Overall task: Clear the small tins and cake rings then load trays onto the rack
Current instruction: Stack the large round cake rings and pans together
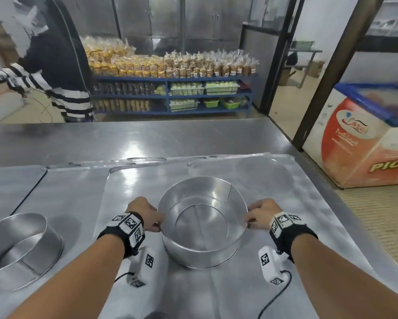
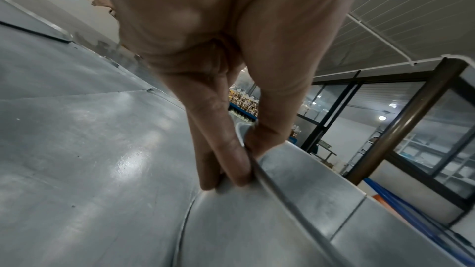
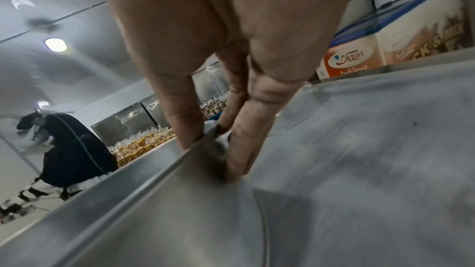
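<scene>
A wide, shiny metal cake ring (image 1: 202, 249) stands in the middle of a flat metal tray (image 1: 308, 203), right in front of me. My left hand (image 1: 147, 215) pinches its left rim, thumb inside and fingers outside, as the left wrist view shows of the hand (image 2: 241, 161) on the ring (image 2: 295, 210). My right hand (image 1: 260, 214) pinches the opposite rim in the same way; the right wrist view shows that hand (image 3: 213, 155) on the ring (image 3: 154, 210). Whether the ring rests on the tray or is just off it, I cannot tell.
A second cake ring (image 1: 21, 245) stands at the near left on another tray (image 1: 74, 192). A flat round disc (image 1: 262, 176) lies at the far right of my tray. A chest freezer (image 1: 366, 139) stands right of the steel table. A person (image 1: 55, 72) stands beyond it, left of the goods shelves (image 1: 170, 72).
</scene>
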Available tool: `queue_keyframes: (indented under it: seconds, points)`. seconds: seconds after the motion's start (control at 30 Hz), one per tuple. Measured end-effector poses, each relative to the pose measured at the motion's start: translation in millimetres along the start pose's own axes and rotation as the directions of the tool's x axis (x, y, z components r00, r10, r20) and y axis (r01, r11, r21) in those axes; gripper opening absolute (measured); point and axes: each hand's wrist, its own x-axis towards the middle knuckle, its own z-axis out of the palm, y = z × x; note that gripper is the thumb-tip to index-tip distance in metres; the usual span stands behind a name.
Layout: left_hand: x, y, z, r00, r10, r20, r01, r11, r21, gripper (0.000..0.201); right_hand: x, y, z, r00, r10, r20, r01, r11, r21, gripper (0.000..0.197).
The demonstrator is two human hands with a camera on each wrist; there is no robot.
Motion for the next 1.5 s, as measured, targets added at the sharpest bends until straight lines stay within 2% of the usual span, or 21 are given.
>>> queue_keyframes:
  seconds: [0.07, 0.13, 0.23, 0.3, 0.4, 0.5, 0.57, 0.8, 1.07, 1.2, 1.3, 1.37, 1.43, 1.5]
  points:
    - [9, 3, 3, 1.0, -0.021, -0.019, 0.019, 0.998, -0.068, 0.007, 25, -6, -16, 1.0, 0.007, 0.008, -0.007, 0.999, 0.033, 0.018]
    - [16, 6, 7, 0.998, -0.032, -0.059, 0.024, 0.992, -0.123, 0.019, 51, -13, -30, 0.999, -0.022, -0.037, 0.02, 0.998, -0.052, 0.021]
    - [24, 9, 13, 0.998, -0.012, -0.069, 0.005, 0.994, -0.112, 0.037, 86, -23, -47, 0.987, -0.116, -0.109, 0.065, 0.919, -0.389, 0.021]
    - [30, 9, 14, 0.997, -0.032, -0.07, 0.024, 0.993, -0.113, 0.041, 112, -23, -54, 0.982, -0.149, -0.115, 0.067, 0.848, -0.525, 0.035]
    - [38, 4, 14, 0.995, -0.071, -0.065, 0.062, 0.989, -0.133, 0.045, 142, -18, -57, 0.978, -0.199, -0.066, 0.114, 0.768, -0.631, 0.045]
    - [40, 3, 15, 0.993, -0.093, -0.067, 0.084, 0.988, -0.133, 0.045, 159, -13, -55, 0.984, -0.18, 0.013, 0.134, 0.68, -0.721, 0.036]
    - [38, 6, 15, 0.992, -0.097, -0.078, 0.087, 0.989, -0.122, 0.045, 166, -7, -55, 0.991, -0.132, 0.011, 0.098, 0.681, -0.726, 0.033]
    - [31, 10, 17, 0.993, -0.084, -0.086, 0.072, 0.988, -0.135, 0.044, 144, 16, -49, 0.989, -0.125, -0.073, 0.03, 0.673, -0.739, 0.045]
    - [18, 16, 14, 0.997, -0.026, -0.072, 0.019, 0.995, -0.093, 0.044, 81, 51, -42, 0.992, -0.101, -0.079, -0.001, 0.606, -0.796, 0.032]
    - [20, 18, 10, 0.999, -0.025, -0.043, 0.022, 0.998, -0.063, 0.043, 73, 40, -49, 0.997, -0.051, -0.06, -0.024, 0.539, -0.842, 0.027]
    - [23, 20, 8, 0.999, -0.029, -0.024, 0.028, 0.998, -0.048, 0.043, 86, 26, -64, 0.995, -0.069, -0.073, -0.026, 0.526, -0.85, 0.03]
    - [25, 20, 7, 0.999, -0.036, -0.014, 0.036, 0.999, -0.035, 0.042, 103, 17, -78, 0.995, -0.073, -0.072, -0.019, 0.56, -0.828, 0.052]
    - [28, 19, 8, 0.999, -0.049, -0.009, 0.049, 0.998, -0.037, 0.041, 123, 8, -92, 0.998, -0.033, -0.06, -0.027, 0.616, -0.787, 0.098]
    - [30, 17, 8, 0.998, -0.063, -0.005, 0.063, 0.997, -0.036, 0.041, 150, 2, -101, 0.997, -0.033, -0.063, -0.033, 0.577, -0.816, 0.137]
